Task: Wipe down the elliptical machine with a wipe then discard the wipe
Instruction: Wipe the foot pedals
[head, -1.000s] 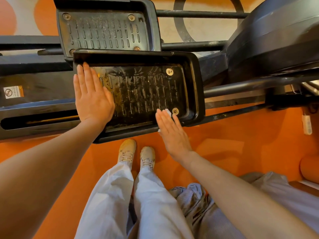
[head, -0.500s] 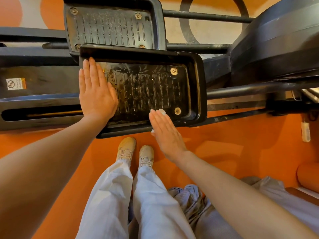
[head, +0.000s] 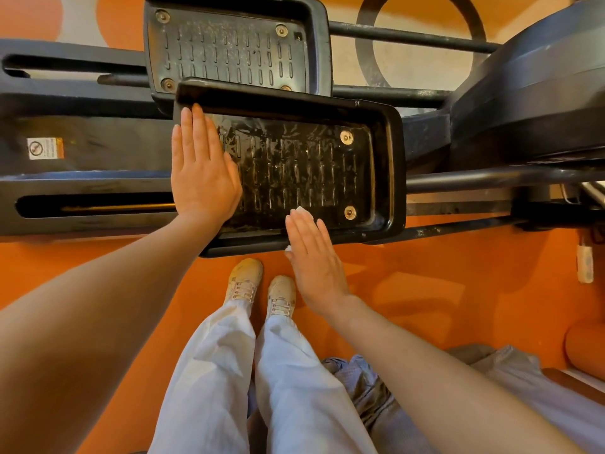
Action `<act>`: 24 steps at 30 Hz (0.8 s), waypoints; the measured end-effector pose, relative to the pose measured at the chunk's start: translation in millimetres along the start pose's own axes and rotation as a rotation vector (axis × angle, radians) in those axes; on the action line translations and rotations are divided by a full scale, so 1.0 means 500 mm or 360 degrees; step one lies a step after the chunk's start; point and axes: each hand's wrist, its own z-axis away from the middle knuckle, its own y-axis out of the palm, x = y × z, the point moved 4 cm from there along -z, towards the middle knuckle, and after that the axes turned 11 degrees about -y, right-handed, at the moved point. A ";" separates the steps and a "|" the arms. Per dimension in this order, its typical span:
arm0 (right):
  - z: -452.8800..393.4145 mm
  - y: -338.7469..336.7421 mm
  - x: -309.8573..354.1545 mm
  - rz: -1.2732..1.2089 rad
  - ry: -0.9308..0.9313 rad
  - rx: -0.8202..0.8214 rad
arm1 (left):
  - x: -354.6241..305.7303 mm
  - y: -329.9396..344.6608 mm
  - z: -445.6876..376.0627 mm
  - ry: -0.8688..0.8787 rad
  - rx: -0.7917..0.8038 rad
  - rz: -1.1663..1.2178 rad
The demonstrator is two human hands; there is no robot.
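The near black foot pedal (head: 379,165) of the elliptical machine looks wet and streaked. My left hand (head: 201,172) lies flat with straight fingers on the pedal's left end. My right hand (head: 314,257) lies flat across the pedal's near rim and presses a white wipe (head: 301,210) under its fingers. Only small white bits of the wipe show past the fingertips and at the thumb side. A second, dusty pedal (head: 229,50) sits just behind the first.
The black flywheel housing (head: 530,93) rises at right, with rails (head: 82,188) running left. Orange floor lies below, with my shoes (head: 262,286) and pale trousers. Grey cloth (head: 491,388) is bunched at lower right. A warning sticker (head: 45,148) sits on the left rail.
My right hand with the wipe has slid a little leftward along the pedal's near edge. My left hand stays flat on the pedal's left end.
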 end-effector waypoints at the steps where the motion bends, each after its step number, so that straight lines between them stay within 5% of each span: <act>1: -0.008 0.003 0.016 0.0010 -0.0003 -0.0024 | 0.001 0.000 0.000 0.0002 0.0002 0.0005; 24: -0.072 0.032 0.182 -0.0015 0.0056 -0.0152 | 0.032 -0.006 -0.005 0.0255 0.0084 -0.0046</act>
